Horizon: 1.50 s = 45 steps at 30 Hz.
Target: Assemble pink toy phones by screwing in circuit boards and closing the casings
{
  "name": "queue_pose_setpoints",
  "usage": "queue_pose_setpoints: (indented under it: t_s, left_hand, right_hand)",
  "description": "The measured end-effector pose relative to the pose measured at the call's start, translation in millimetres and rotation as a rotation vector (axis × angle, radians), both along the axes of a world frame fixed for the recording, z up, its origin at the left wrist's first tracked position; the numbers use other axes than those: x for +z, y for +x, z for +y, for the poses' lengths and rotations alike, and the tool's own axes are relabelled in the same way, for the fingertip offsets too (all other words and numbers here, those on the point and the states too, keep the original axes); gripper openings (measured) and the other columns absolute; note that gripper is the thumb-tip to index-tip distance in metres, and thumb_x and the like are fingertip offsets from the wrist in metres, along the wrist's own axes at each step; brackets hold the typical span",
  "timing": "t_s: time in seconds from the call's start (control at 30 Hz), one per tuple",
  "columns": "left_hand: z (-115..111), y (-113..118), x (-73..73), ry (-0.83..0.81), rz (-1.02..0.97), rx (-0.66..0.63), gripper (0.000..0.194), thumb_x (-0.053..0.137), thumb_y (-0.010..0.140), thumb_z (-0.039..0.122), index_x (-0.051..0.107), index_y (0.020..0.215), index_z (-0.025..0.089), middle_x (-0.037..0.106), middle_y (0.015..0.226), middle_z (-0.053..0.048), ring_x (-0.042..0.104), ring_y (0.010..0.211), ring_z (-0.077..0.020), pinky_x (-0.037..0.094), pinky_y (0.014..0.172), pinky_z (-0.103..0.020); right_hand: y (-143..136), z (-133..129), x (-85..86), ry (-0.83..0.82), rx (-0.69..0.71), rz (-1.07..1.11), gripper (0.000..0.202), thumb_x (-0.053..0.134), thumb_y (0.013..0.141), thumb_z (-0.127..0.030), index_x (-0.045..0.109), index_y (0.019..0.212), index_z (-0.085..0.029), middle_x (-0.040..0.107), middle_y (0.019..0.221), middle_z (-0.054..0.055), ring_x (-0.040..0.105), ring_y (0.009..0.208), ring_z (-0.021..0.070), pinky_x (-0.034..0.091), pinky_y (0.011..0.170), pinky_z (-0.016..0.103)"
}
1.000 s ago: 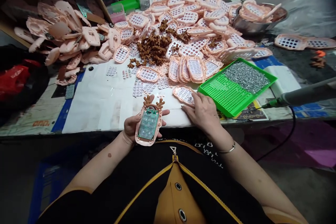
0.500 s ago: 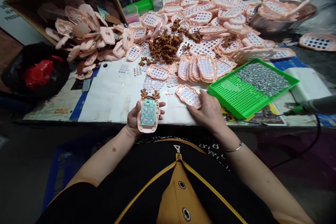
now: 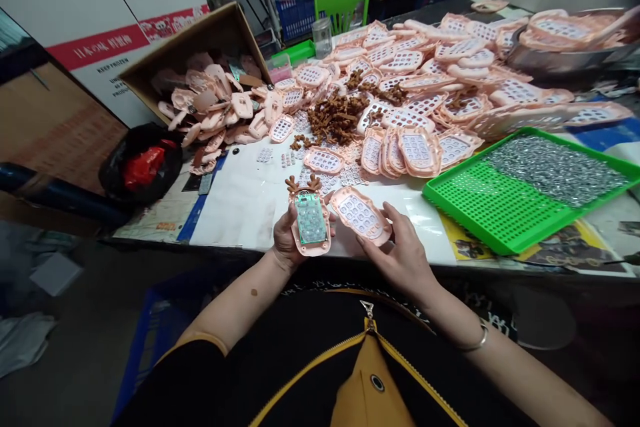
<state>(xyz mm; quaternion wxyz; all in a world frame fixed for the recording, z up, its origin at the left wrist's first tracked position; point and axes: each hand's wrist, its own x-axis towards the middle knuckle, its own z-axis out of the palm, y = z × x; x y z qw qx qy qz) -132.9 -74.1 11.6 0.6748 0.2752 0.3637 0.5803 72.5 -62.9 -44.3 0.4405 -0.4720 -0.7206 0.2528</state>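
Note:
In my left hand (image 3: 286,235) is a pink plastic shell with a green circuit board (image 3: 311,219) set in it and brown antlers (image 3: 303,182) at its top end. My right hand (image 3: 403,250) grips a second pink shell, the keypad half (image 3: 361,213), by its right edge; pale buttons fill its holes. Both pieces are above the table's front edge, side by side, the keypad half tilted. Behind them lie loose button pieces (image 3: 353,175) and a small stack of keypad shells (image 3: 417,150).
A green tray (image 3: 465,210) of small metal screws stands at the right. Brown antler pieces (image 3: 337,118) and many pink shells (image 3: 405,61) are heaped behind. At the left are a cardboard box (image 3: 250,33) of pink parts and a black bag (image 3: 113,170).
My right hand has lifted the keypad half off the table and brought it left, close beside the circuit-board shell in my left hand. The camera view has turned left.

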Motion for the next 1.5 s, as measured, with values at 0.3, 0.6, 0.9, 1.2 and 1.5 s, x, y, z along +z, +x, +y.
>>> queue_pose_setpoints:
  t_s: [0.3, 0.6, 0.9, 1.2, 1.5]
  left_hand:
    - [-3, -9, -8.6, 0.012, -0.129, -0.095, 0.070, 0.076, 0.063, 0.062, 0.066, 0.111, 0.012, 0.073, 0.095, -0.016, 0.069, 0.076, -0.0274, 0.052, 0.064, -0.035]
    - [8, 14, 1.0, -0.032, -0.160, -0.186, 0.079, 0.074, 0.062, 0.063, 0.062, 0.125, 0.018, 0.055, 0.140, -0.019, 0.064, 0.079, -0.0196, 0.052, 0.065, -0.033]
    - [18, 14, -6.6, -0.125, -0.156, -0.222, 0.107, 0.073, 0.055, 0.076, 0.049, 0.141, 0.017, 0.068, 0.115, -0.019, 0.066, 0.070, -0.0230, 0.051, 0.062, -0.037]
    - [26, 18, -5.0, -0.165, -0.236, -0.168, 0.109, 0.054, 0.055, 0.092, 0.058, 0.129, 0.012, 0.072, 0.105, -0.019, 0.069, 0.073, -0.0261, 0.054, 0.056, -0.035]
    - [29, 7, -15.2, -0.149, -0.070, -0.188, 0.105, 0.059, 0.053, 0.090, 0.064, 0.117, 0.008, 0.074, 0.088, -0.017, 0.072, 0.071, -0.0284, 0.056, 0.069, -0.041]
  right_hand:
    - [-5, -8, 13.0, -0.737, 0.252, 0.835, 0.072, 0.062, 0.082, -0.059, 0.042, 0.143, -0.025, 0.060, 0.133, 0.013, 0.058, 0.125, 0.0276, 0.050, 0.103, 0.047]
    - [-7, -17, 15.6, -1.201, 0.474, 1.209, 0.065, 0.035, 0.089, -0.070, 0.047, 0.139, -0.029, 0.067, 0.128, 0.011, 0.063, 0.120, 0.0296, 0.055, 0.092, 0.051]
    - [1, -14, 9.0, -1.191, 0.565, 1.313, 0.063, 0.067, 0.074, -0.069, 0.062, 0.123, -0.031, 0.069, 0.124, 0.009, 0.070, 0.105, 0.0287, 0.058, 0.085, 0.047]
    - [1, -8, -1.8, -1.133, 0.507, 1.333, 0.073, 0.082, 0.052, -0.068, 0.069, 0.112, -0.029, 0.075, 0.110, 0.006, 0.073, 0.092, 0.0219, 0.058, 0.087, 0.035]
    - [-14, 4, 15.7, -0.953, 0.454, 1.181, 0.079, 0.083, 0.063, -0.056, 0.054, 0.133, -0.031, 0.066, 0.131, 0.008, 0.065, 0.117, 0.0271, 0.047, 0.105, 0.046]
